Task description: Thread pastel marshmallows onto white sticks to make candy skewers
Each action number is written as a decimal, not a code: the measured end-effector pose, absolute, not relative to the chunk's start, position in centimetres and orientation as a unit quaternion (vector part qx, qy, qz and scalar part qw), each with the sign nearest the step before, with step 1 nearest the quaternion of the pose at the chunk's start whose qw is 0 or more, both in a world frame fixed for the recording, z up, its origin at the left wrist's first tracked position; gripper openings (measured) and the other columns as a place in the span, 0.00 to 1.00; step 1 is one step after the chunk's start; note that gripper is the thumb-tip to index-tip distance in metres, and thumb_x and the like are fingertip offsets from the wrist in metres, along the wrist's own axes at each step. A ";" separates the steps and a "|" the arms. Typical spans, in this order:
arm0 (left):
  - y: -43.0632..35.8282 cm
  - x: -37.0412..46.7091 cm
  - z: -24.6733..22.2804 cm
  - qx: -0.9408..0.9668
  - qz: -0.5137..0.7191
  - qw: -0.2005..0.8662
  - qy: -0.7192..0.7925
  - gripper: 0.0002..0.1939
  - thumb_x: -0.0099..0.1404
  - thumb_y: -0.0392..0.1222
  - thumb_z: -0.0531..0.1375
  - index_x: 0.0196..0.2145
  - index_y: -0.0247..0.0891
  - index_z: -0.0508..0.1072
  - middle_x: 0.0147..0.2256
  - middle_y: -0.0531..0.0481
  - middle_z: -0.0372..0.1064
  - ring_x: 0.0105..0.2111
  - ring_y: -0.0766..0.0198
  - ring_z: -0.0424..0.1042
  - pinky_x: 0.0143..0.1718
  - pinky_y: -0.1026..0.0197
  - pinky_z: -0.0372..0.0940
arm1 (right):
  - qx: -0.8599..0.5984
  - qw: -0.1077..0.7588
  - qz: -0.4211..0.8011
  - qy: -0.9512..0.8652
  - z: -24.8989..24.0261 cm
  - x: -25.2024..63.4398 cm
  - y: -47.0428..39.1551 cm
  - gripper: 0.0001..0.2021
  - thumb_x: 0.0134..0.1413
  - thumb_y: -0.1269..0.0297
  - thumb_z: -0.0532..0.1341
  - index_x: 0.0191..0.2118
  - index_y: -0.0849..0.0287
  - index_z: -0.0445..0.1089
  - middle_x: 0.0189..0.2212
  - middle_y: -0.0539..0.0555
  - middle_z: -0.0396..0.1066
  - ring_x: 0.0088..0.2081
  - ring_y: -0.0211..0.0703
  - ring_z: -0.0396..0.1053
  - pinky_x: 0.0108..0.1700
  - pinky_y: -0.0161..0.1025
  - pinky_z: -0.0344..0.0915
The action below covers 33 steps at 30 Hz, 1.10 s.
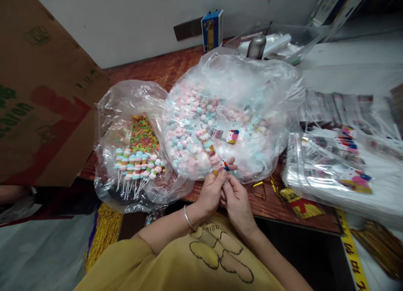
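A small printed candy bag [208, 148] with pink and orange sweets inside points up and away from my hands. My left hand [213, 189] pinches its lower end, thumb on top. Against it, my right hand [234, 194] has its fingers closed at the same end; what exactly they grip is too small to tell. Just beyond lies a big clear bag of pink, blue and white marshmallows [192, 110], with a flat printed wrapper [225, 135] on it. Marshmallow skewers on white sticks [138, 163] rest on another clear bag at the left, below colourful gummy candy [145, 133].
A large cardboard box [40, 93] stands at the left. Stacked printed bags [343, 161] fill the right side, near a packet of gold ties [302, 203]. A blue box [212, 30] and a clear tray [302, 41] are at the back of the wooden table [147, 70].
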State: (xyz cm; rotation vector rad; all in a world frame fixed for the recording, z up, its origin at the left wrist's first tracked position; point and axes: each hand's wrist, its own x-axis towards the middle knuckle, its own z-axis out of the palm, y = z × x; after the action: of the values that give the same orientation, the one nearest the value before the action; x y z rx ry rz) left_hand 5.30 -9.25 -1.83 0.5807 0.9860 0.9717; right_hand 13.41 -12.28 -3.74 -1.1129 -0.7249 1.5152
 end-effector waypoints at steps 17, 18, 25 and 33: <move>-8.5 4.2 -1.3 0.239 0.464 0.734 0.434 0.31 0.56 0.58 0.70 0.50 0.34 0.77 0.20 0.57 0.66 0.15 0.72 0.62 0.17 0.68 0.58 | -0.441 0.549 0.633 -0.322 -2.4 13.7 -12.4 0.17 0.65 0.45 0.58 0.37 0.55 0.65 0.19 0.41 0.54 0.17 0.30 0.51 0.19 0.29 0.50; -8.6 4.2 -1.4 0.246 0.453 0.737 0.437 0.32 0.57 0.58 0.69 0.53 0.35 0.76 0.19 0.57 0.65 0.13 0.71 0.61 0.15 0.68 0.57 | -0.450 0.554 0.621 -0.323 -2.3 13.7 -12.3 0.17 0.65 0.45 0.58 0.39 0.55 0.65 0.21 0.42 0.57 0.18 0.30 0.52 0.19 0.30 0.51; -8.9 4.0 -1.4 0.323 0.452 0.694 0.458 0.25 0.60 0.53 0.69 0.51 0.37 0.79 0.35 0.48 0.78 0.26 0.70 0.70 0.29 0.66 0.68 | -0.445 0.590 0.626 -0.249 -1.9 13.3 -11.2 0.21 0.57 0.44 0.65 0.29 0.56 0.61 0.18 0.39 0.50 0.17 0.28 0.46 0.18 0.28 0.48; -6.9 1.7 -1.6 0.286 0.358 0.824 0.334 0.20 0.43 0.50 0.78 0.31 0.35 0.82 0.40 0.41 0.79 0.38 0.57 0.77 0.39 0.59 0.72 | -0.190 0.453 0.862 -0.123 -2.1 14.0 -11.4 0.20 0.55 0.50 0.67 0.26 0.56 0.59 0.12 0.34 0.40 0.11 0.25 0.32 0.12 0.27 0.46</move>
State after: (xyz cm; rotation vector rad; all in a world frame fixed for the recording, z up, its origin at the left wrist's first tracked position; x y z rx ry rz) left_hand 1.73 -6.94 -1.56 0.6072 0.7099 0.7612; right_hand 14.02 -11.37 -2.13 -0.4695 -0.3050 2.1299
